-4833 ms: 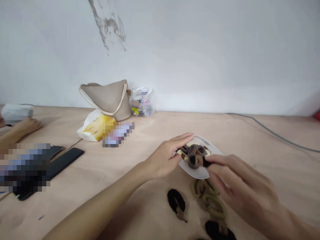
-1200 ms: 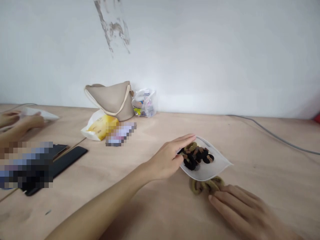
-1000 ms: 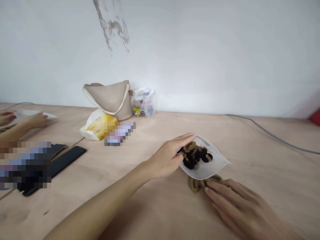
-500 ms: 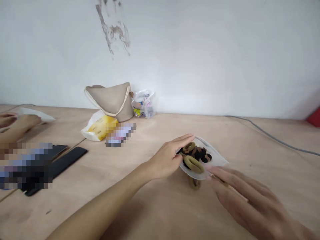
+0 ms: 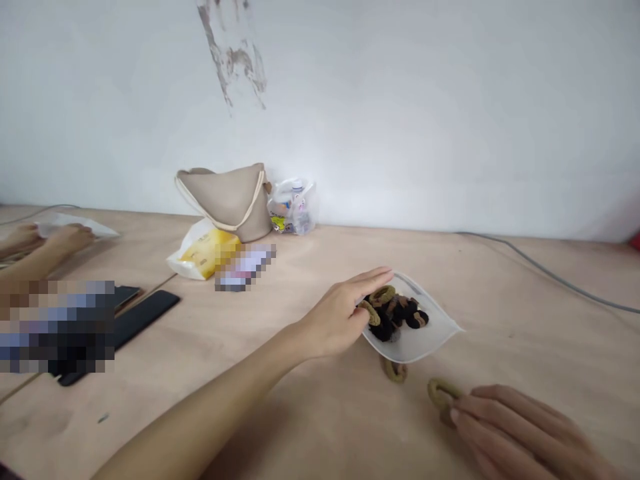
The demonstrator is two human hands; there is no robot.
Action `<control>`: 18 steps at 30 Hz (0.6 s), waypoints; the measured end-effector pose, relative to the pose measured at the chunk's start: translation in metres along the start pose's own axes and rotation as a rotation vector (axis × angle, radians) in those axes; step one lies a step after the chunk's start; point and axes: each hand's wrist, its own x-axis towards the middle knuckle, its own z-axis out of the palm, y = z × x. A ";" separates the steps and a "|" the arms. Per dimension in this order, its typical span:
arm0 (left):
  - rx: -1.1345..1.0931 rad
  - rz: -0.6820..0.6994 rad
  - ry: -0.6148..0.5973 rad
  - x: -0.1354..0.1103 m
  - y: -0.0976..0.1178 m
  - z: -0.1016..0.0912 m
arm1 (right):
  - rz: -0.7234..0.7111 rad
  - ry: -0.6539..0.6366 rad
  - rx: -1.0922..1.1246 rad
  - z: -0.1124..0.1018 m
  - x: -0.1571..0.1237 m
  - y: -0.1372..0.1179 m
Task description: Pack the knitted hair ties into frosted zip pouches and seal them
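A frosted plastic bag [image 5: 434, 337] lies on the table, its mouth gaping towards me. Inside are several hair ties, black, brown and olive [image 5: 384, 295]. My left hand [image 5: 336, 315] grips the bag's left edge, thumb below and fingers along the top. Between the thumb and fingertips of my right hand [image 5: 520, 433] is an olive hair tie [image 5: 440, 395], held just above the table in front of the bag. Another olive hair tie [image 5: 395, 371] rests on the table beneath the bag's front rim, partly hidden by it.
A beige handbag [image 5: 225, 193] and a clear bag with a bottle [image 5: 296, 208] stand by the wall. Before them lie a yellow tissue pack [image 5: 207, 252] and a blurred-out phone [image 5: 246, 268]. A black slab [image 5: 150, 319] and another person's hands [image 5: 70, 241] are left; a grey cable [image 5: 545, 272] right.
My right hand has moved back from the bag's mouth towards me, with an olive hair tie in its fingers. The olive tie at the bag's front is gone from there. My left hand stays.
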 end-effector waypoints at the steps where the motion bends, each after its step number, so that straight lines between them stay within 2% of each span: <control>1: 0.006 0.001 -0.003 0.000 0.000 0.000 | -0.011 0.005 -0.002 -0.005 0.005 -0.001; 4: 0.025 0.002 0.000 -0.001 0.000 0.000 | 0.030 0.026 -0.034 -0.010 0.022 -0.003; 8: 0.025 0.004 0.009 0.000 -0.002 0.001 | 0.070 0.133 -0.043 0.010 0.039 -0.011; 10: 0.022 0.007 0.009 0.000 -0.002 0.002 | 0.072 0.106 -0.070 0.025 0.044 -0.018; 14: 0.014 -0.006 0.027 0.002 -0.002 0.002 | 0.196 -0.034 -0.094 0.047 0.046 -0.029; 16: 0.014 -0.012 0.023 0.002 -0.001 0.001 | 0.172 -0.055 -0.016 0.049 0.045 -0.034; 18: 0.024 -0.020 0.012 0.003 0.000 0.000 | 0.088 0.000 0.059 0.044 0.044 -0.040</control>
